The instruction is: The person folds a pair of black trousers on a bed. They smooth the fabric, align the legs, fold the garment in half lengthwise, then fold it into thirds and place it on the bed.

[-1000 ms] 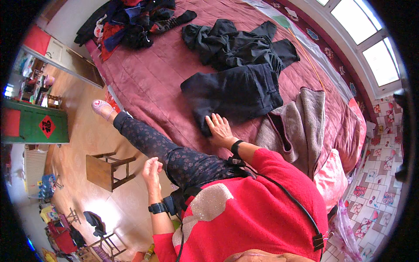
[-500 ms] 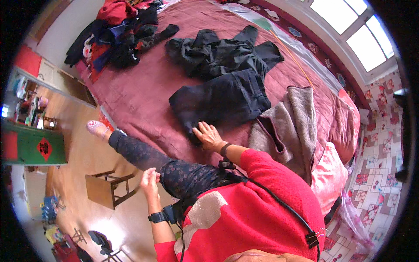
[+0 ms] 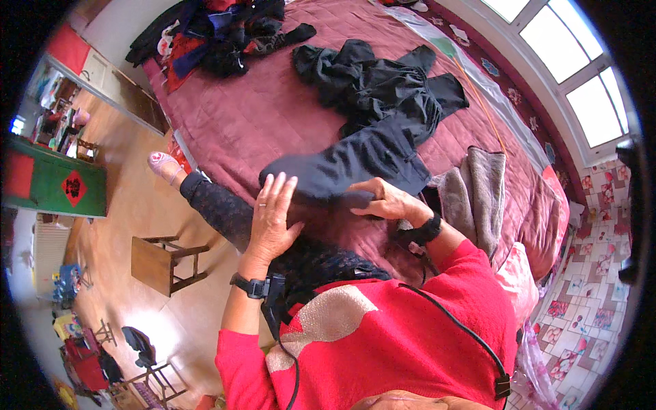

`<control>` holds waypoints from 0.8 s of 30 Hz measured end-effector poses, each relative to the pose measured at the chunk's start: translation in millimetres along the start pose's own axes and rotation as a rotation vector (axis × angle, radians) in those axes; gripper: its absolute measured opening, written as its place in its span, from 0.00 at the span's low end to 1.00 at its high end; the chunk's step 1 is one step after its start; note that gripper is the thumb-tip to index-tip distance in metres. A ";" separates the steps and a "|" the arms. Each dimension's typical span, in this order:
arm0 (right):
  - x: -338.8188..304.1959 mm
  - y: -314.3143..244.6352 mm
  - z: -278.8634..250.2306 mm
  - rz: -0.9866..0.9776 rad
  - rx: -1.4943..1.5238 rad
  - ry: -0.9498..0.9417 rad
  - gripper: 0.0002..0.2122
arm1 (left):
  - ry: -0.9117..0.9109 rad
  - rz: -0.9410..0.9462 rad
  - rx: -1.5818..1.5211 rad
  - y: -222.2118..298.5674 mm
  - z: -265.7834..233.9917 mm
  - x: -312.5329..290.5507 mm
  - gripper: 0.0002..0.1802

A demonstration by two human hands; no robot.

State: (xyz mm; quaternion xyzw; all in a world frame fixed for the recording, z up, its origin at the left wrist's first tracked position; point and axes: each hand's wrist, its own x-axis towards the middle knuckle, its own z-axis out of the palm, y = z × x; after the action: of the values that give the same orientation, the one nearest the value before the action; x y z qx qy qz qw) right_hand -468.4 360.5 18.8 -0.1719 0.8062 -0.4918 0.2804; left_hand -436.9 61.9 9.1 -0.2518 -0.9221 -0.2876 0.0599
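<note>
Folded black trousers [image 3: 369, 158] lie on the dusky pink quilt [image 3: 266, 116] in front of me. My left hand [image 3: 272, 219] is open, its fingers stretched out and close together, with the tips at the trousers' left end. On their near edge my right hand [image 3: 393, 200] is closed, with dark cloth pinched between thumb and fingers. Just beyond lies a crumpled black garment [image 3: 389, 89], partly against the trousers. A grey-brown fleecy garment [image 3: 482, 195] rests to the right of my right hand.
At the far left of the bed is a pile of dark and red clothes [image 3: 225, 37]. A thin orange stick [image 3: 482, 106] lies along the far right. My outstretched leg [image 3: 219, 210] borders the bed's left side. A wooden stool [image 3: 167, 265] stands on the floor.
My left hand has come up from beside my leg to the trousers' left end, its fingers straightening. My right hand has shifted right and closed on the trousers' near edge.
</note>
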 end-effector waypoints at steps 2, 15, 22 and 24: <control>-17.0 -22.0 -12.7 -0.100 0.153 -0.094 0.17 | -0.005 0.074 0.025 6.9 -4.5 13.1 0.48; -51.5 -103.6 -72.6 -0.236 0.366 -0.152 0.13 | -0.266 -0.232 -0.584 48.1 -79.7 -13.0 0.24; 10.7 -108.7 -111.7 -0.405 -0.225 0.230 0.16 | -0.145 -0.064 -0.271 32.7 -137.0 38.5 0.16; 51.1 -118.7 -129.2 -0.500 -0.368 0.445 0.19 | -0.080 -0.067 -0.166 19.1 -157.3 82.3 0.15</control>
State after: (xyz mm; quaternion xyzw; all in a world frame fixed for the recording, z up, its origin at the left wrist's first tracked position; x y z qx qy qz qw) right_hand -588.5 367.9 156.2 -0.2998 0.8553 -0.4175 -0.0657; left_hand -504.0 22.7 169.8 -0.2363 -0.9046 -0.3546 -0.0076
